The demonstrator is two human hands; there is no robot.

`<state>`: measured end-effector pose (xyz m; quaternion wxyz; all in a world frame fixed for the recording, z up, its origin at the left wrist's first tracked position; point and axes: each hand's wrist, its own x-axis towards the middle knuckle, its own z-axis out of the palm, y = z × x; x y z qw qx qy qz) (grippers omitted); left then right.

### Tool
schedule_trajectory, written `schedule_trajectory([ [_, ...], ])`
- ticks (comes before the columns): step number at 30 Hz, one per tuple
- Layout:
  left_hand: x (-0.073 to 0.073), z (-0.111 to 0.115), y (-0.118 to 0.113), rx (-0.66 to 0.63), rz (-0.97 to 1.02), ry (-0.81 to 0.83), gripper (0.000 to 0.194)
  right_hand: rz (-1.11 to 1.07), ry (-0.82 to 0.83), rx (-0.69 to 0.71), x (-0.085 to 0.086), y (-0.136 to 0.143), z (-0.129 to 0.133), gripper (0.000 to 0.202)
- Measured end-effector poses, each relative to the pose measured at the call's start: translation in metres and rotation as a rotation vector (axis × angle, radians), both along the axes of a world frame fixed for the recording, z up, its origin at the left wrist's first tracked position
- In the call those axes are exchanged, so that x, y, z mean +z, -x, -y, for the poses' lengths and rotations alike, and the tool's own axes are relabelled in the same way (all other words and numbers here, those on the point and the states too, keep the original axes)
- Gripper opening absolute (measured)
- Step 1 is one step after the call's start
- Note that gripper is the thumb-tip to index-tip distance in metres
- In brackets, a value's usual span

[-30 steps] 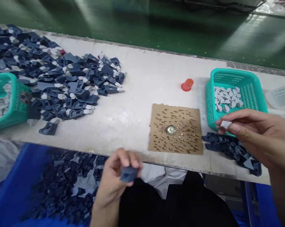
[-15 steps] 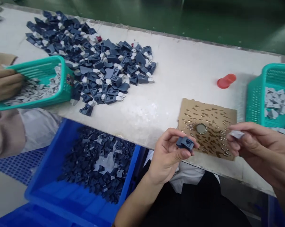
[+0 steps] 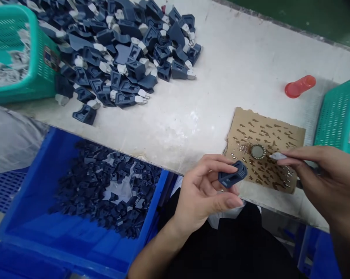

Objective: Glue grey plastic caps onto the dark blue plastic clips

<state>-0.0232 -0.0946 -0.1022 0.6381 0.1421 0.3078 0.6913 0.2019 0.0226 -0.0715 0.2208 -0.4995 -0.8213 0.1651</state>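
My left hand [image 3: 205, 188] holds a dark blue plastic part [image 3: 233, 174] between its fingers, near the table's front edge. My right hand [image 3: 311, 164] pinches a small light grey piece [image 3: 277, 155] over a square of brown cardboard [image 3: 250, 118]. Dark, shiny drops or streaks cover the cardboard, and a round metal cap [image 3: 258, 151] lies on it, just left of the grey piece. The two held pieces are apart.
A heap of dark blue parts with light tips [image 3: 122, 54] covers the table's left. Green baskets of grey pieces stand left [image 3: 42, 73] and right [image 3: 334, 112]. A red cup-like object [image 3: 299, 86] lies behind the cardboard. Below left, a blue bin [image 3: 32, 232] holds dark parts. A person's sleeve [image 3: 12, 139] is at left.
My right hand has brought the grey piece left, beside the metal cap. The dark blue part has turned in my left hand. The view has shifted, and the other person's hand is out of sight.
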Motion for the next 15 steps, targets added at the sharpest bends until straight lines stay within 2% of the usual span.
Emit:
schedule_trajectory([
  [2, -0.001, 0.003, 0.0, 0.0, -0.012, 0.015, 0.028, 0.067, -0.219, 0.226, 0.001, 0.006, -0.004, 0.022],
  [4, 0.0, 0.005, -0.001, -0.001, -0.016, 0.032, 0.019, 0.056, -0.314, 0.365, -0.002, 0.01, -0.008, 0.033],
  [7, 0.0, 0.006, -0.002, 0.037, -0.068, 0.03, 0.013, 0.031, -0.304, 0.417, -0.01, 0.009, -0.013, 0.044],
  [13, 0.0, 0.004, 0.002, 0.079, -0.104, 0.01, 0.035, 0.019, -0.335, 0.493, -0.017, 0.003, -0.018, 0.062],
  [15, 0.0, 0.003, 0.003, 0.088, -0.132, 0.006, 0.033, 0.028, -0.32, 0.485, -0.017, 0.002, -0.018, 0.069],
])
